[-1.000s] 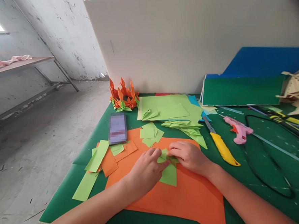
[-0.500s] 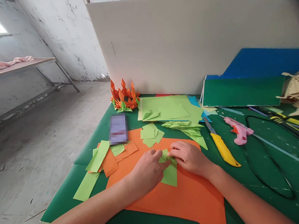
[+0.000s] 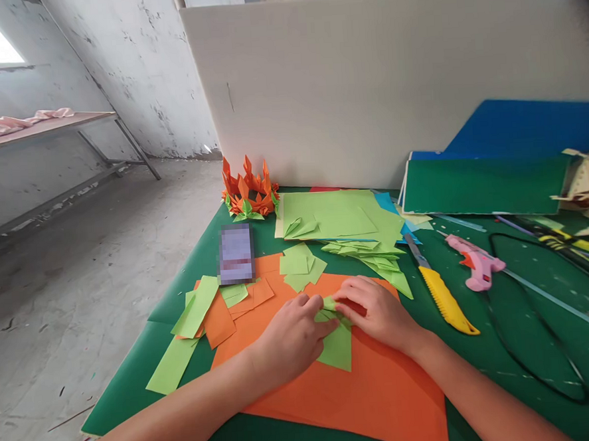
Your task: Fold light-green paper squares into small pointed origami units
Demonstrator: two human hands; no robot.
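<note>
A small green paper (image 3: 336, 351) lies over the large orange sheet (image 3: 380, 398), with folded green layers near its top. My left hand (image 3: 294, 337) presses on its left part, fingers closed together. From the right, my right hand (image 3: 374, 309) pinches the paper's upper edge between thumb and forefinger. Cut green squares (image 3: 297, 263) lie just beyond my hands. Green strips (image 3: 196, 308) and small orange pieces (image 3: 220, 325) are spread to the left. Behind them sits an orange and green folded-paper crown (image 3: 249, 193).
A blurred purple phone-like object (image 3: 235, 254) lies by the crown. Stacked green sheets (image 3: 334, 211) are at the back. On the right are a yellow-handled knife (image 3: 443, 298), a pink glue gun (image 3: 477, 262) with a looping black cord, and a green board (image 3: 486, 182).
The whole view has shifted slightly, so things appear a little further right. My right hand's fingers have moved slightly at the paper's upper edge. My left hand stays on the paper.
</note>
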